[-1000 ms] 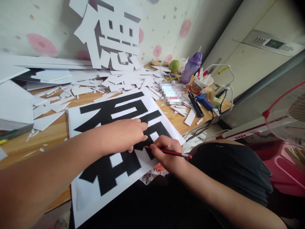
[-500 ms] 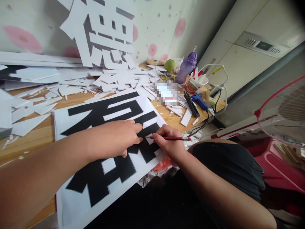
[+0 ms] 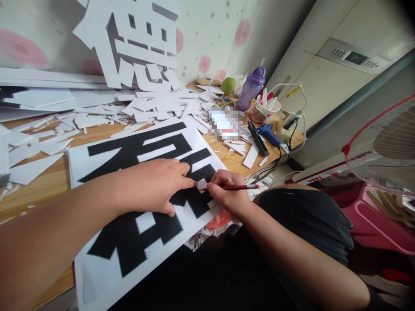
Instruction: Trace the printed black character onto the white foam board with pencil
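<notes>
A large black paper character (image 3: 129, 242) lies on a white sheet (image 3: 97, 276) that covers the near part of the wooden table. Spread over the black shape, my left hand (image 3: 162, 183) presses down with its fingers apart, its index fingertip close to a small white gap. My right hand (image 3: 231, 192) grips a red pencil (image 3: 240, 187) between thumb and fingers at the sheet's right side. The pencil's tip points left and touches or nearly touches the sheet beside my left index finger. The right hand's lower fingers are partly hidden.
White offcuts (image 3: 39, 170) litter the wooden table (image 3: 48, 194). A white cut-out character (image 3: 129, 39) leans against the wall. To the right are a purple bottle (image 3: 251, 88), a cup (image 3: 262, 110), a blue glue gun (image 3: 269, 134), cables and a fan (image 3: 385, 147).
My left hand's fingers have shifted slightly, the index finger now stretched further toward the pencil tip. The whole view has moved a little; my right hand still holds the pencil.
</notes>
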The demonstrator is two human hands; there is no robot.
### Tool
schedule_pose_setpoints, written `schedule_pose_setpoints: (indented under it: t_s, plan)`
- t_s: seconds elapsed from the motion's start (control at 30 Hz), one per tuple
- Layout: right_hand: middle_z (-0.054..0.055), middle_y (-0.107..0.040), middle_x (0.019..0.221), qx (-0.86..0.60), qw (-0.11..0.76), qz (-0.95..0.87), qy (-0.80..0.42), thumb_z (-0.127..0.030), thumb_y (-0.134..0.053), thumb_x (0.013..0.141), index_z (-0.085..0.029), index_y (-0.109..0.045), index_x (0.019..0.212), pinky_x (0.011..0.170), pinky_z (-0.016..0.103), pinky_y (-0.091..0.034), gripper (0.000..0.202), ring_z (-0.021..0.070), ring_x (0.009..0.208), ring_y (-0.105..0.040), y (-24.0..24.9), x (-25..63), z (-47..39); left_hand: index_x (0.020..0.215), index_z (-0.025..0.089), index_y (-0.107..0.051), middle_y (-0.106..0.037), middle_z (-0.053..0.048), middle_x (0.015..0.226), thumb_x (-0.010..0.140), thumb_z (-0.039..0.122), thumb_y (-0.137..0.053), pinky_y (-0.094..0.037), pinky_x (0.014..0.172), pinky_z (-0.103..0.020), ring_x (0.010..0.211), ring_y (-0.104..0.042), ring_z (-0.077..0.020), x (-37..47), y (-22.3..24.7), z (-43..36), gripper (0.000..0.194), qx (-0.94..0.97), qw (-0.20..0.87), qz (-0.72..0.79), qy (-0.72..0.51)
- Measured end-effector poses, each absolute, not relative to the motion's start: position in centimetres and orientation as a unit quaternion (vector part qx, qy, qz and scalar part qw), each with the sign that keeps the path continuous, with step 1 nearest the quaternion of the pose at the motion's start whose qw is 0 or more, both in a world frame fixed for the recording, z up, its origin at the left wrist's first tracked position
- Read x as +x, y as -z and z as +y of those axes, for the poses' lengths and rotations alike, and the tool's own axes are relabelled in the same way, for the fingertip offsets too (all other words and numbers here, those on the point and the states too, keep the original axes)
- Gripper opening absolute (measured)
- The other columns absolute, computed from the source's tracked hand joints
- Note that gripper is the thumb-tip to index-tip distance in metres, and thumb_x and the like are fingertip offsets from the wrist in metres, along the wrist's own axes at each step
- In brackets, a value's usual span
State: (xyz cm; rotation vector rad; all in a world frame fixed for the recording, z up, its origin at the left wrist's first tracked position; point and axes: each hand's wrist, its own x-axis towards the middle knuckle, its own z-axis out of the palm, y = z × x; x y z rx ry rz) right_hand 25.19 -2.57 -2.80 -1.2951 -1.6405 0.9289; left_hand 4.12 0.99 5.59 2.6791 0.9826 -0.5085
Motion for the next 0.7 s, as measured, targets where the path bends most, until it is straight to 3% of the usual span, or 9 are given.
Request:
schedule_pose_setpoints:
  t_s: [0.1, 0.27, 0.37, 0.47, 0.7]
  plan:
    - [-0.001, -0.054, 0.055, -0.521, 0.413, -0.644, -0.379, -0.028, -0.06, 0.071, -0.024, -0.045, 0.052, 0.052, 0.028, -0.037, 0.025, 0.0139, 0.054, -0.048, 2.69, 25.4, -2.76, 0.14, 0.031, -0.067, -0.071, -0.008, 0.109, 0.08, 0.041, -0.085, -0.044, 0.081, -0.036, 0.103, -0.062, -0.0295, 4.25, -5.62, 0.7, 0.064, 0.921, 0.112, 0.33, 0.172]
    - [0.0, -0.055, 0.054, -0.505, 0.423, -0.642, -0.393, -0.03, -0.058, 0.07, -0.025, -0.047, 0.052, 0.054, 0.03, -0.039, 0.022, 0.0155, 0.054, -0.05, 2.6, 25.47, -2.92, 0.141, 0.031, -0.066, -0.071, -0.008, 0.109, 0.083, 0.035, -0.08, -0.044, 0.08, -0.037, 0.101, -0.062, -0.0293, 4.33, -5.72, 0.49, 0.059, 0.921, 0.107, 0.333, 0.173]
    - [0.0, -0.055, 0.054, -0.496, 0.434, -0.645, -0.387, -0.03, -0.059, 0.07, -0.025, -0.046, 0.052, 0.053, 0.03, -0.039, 0.023, 0.0156, 0.054, -0.051, 2.78, 25.52, -2.84, 0.138, 0.037, -0.067, -0.069, -0.007, 0.106, 0.084, 0.032, -0.078, -0.042, 0.078, -0.036, 0.099, -0.06, -0.0287, 4.12, -5.6, 0.48, 0.056, 0.923, 0.114, 0.326, 0.169]
    - [0.0, -0.056, 0.055, -0.497, 0.444, -0.637, -0.387, -0.03, -0.062, 0.071, -0.025, -0.045, 0.052, 0.052, 0.03, -0.038, 0.027, 0.0153, 0.053, -0.051, 3.0, 25.7, -2.74, 0.139, 0.043, -0.065, -0.069, -0.006, 0.103, 0.084, 0.028, -0.076, -0.042, 0.079, -0.038, 0.101, -0.059, -0.0302, 4.03, -5.55, 0.39, 0.058, 0.922, 0.123, 0.317, 0.184]
    - [0.0, -0.059, 0.056, -0.514, 0.443, -0.624, -0.386, -0.029, -0.061, 0.072, -0.024, -0.048, 0.054, 0.054, 0.03, -0.041, 0.023, 0.0156, 0.054, -0.054, 3.01, 25.98, -3.04, 0.139, 0.045, -0.065, -0.07, -0.006, 0.099, 0.081, 0.021, -0.073, -0.044, 0.08, -0.04, 0.101, -0.058, -0.0322, 4.15, -5.46, 0.35, 0.063, 0.916, 0.131, 0.322, 0.198]
